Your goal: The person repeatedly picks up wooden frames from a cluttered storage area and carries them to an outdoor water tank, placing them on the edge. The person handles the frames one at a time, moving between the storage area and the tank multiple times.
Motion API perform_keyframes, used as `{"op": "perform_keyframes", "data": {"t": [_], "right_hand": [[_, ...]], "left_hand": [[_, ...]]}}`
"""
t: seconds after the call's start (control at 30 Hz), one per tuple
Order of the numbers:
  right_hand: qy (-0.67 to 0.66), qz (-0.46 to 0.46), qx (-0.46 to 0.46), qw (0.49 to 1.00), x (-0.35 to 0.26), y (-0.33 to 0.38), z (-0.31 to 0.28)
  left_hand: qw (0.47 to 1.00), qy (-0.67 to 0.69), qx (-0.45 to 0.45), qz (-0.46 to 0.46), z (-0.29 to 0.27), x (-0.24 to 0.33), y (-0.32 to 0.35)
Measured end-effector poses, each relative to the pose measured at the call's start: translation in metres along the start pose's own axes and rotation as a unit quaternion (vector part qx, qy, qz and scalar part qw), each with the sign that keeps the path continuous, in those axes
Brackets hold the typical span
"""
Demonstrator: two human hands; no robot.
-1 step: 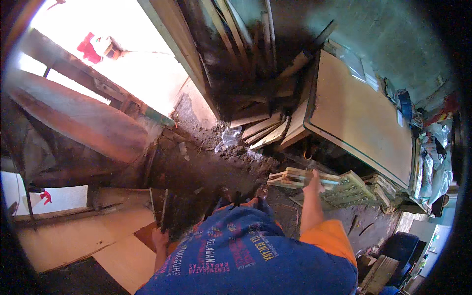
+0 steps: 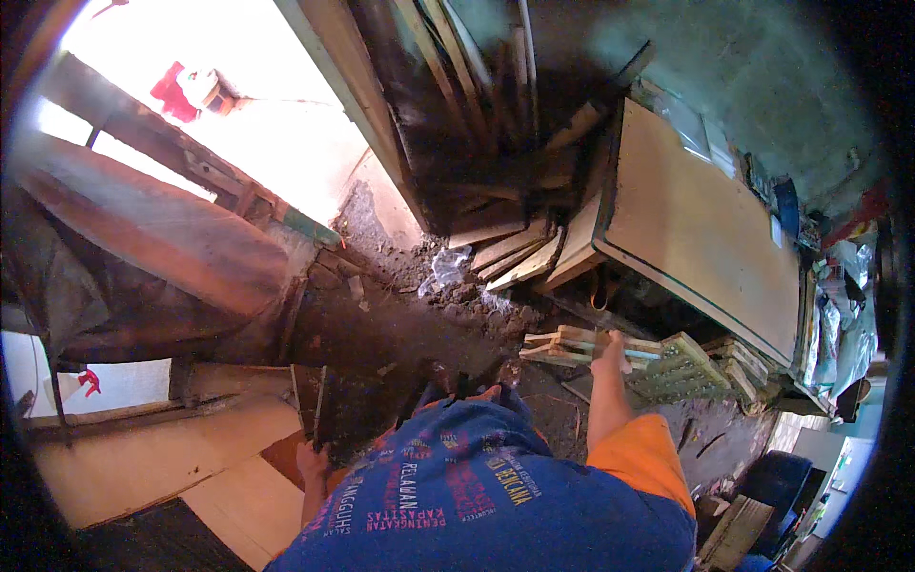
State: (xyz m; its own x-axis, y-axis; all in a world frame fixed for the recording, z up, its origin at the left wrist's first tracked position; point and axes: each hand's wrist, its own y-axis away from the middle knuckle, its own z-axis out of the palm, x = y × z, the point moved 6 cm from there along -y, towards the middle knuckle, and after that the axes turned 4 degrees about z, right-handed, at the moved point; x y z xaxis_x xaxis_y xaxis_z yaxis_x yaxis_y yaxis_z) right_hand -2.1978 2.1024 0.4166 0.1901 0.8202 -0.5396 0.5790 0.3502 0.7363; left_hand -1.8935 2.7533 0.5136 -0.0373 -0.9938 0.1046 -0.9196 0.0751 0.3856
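Note:
My right hand (image 2: 611, 355) is closed at the end of a stack of pale, rough wooden slats (image 2: 562, 345), right of my body. The slats lie roughly level, their left ends sticking out past my fingers. At lower left, my left hand (image 2: 312, 460) is closed round the bottom of a dark, narrow piece (image 2: 311, 400) that stands upright with two long edges. It looks like a thin board, though its kind is hard to make out. My fingertips are partly hidden on both sides.
A large tan wooden cabinet (image 2: 705, 219) lies tilted at upper right. Loose planks (image 2: 519, 257) lean beside it, near a crumpled clear plastic bag (image 2: 446, 268) on the dirt floor (image 2: 367, 334). Tan panels (image 2: 172, 448) lie at lower left. A bright doorway opens at upper left.
My right hand and the slats show a very slight shift to the right in the picture. My left hand keeps its grip and place.

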Motion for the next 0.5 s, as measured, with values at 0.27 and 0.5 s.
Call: {"op": "perform_keyframes", "data": {"t": [0.27, 0.5], "right_hand": [[-0.067, 0.002, -0.116, 0.991, 0.028, -0.061, 0.02], [0.076, -0.056, -0.22, 0.971, 0.065, -0.07, 0.023]], "left_hand": [[0.999, 0.031, 0.034, -0.016, 0.024, -0.011, -0.013], [0.995, 0.08, 0.047, -0.022, 0.034, -0.027, -0.02]]}}
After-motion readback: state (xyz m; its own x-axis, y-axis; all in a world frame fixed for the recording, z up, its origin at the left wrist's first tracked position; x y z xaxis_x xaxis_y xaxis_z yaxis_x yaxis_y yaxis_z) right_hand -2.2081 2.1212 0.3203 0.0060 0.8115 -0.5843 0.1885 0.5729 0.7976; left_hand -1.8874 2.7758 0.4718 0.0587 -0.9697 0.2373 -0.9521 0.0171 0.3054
